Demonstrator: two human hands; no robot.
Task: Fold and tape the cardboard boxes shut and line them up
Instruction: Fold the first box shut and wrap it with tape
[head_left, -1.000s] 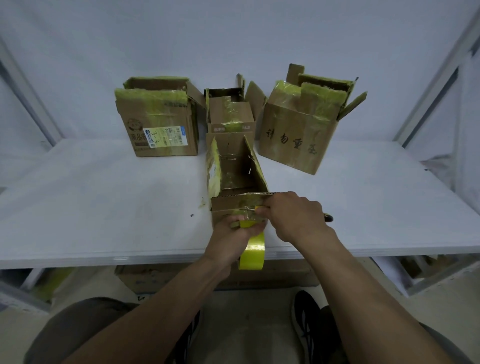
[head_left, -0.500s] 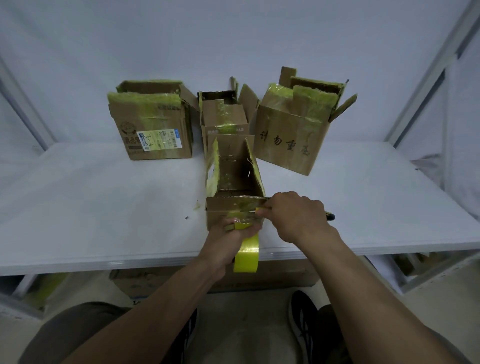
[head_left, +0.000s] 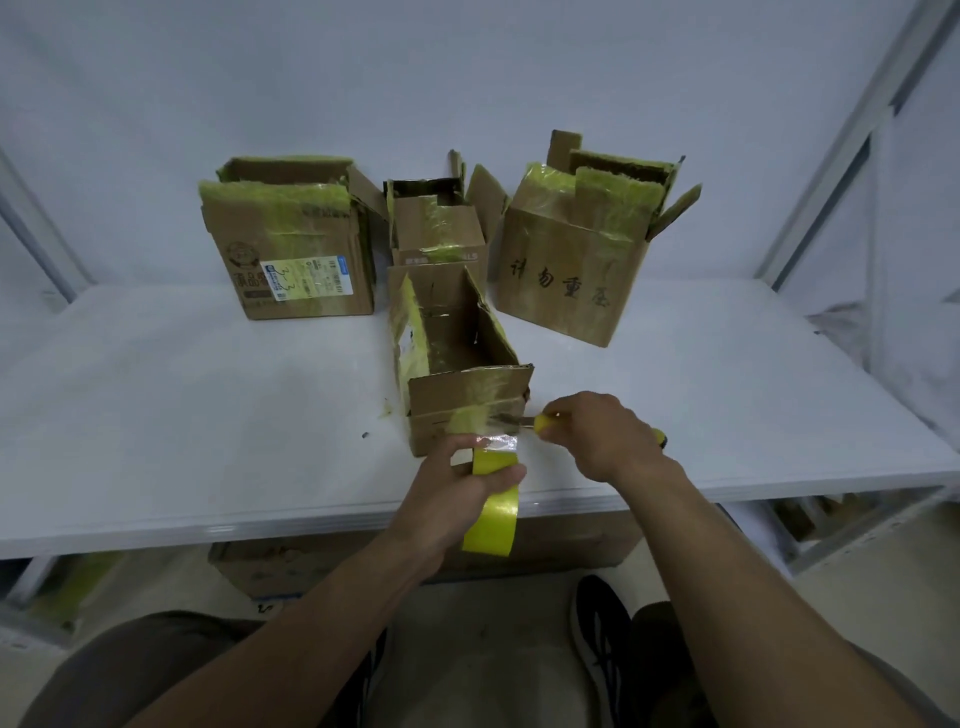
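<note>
A narrow open cardboard box (head_left: 457, 358) lies on the white table (head_left: 208, 415), its near end facing me. My left hand (head_left: 457, 486) grips a yellow tape roll (head_left: 493, 506) just below that end, with a clear strip of tape stretched up to the box. My right hand (head_left: 597, 436) holds a yellow-handled cutter (head_left: 543, 422), its blade against the tape at the box's lower right corner. Three more boxes stand behind: a left one with a label (head_left: 296, 244), a small middle one (head_left: 439, 228) and a right one with black writing (head_left: 576, 260).
The rear boxes have flaps open and old yellow tape on them. Another cardboard box (head_left: 291, 566) sits under the table by my feet. A metal frame post (head_left: 831, 171) rises at the right, and more shelving (head_left: 831, 519) lies low right.
My right hand has slid right off the box's near flap, and the yellow cutter now shows at the tape. My left hand pulled the roll slightly down and toward me.
</note>
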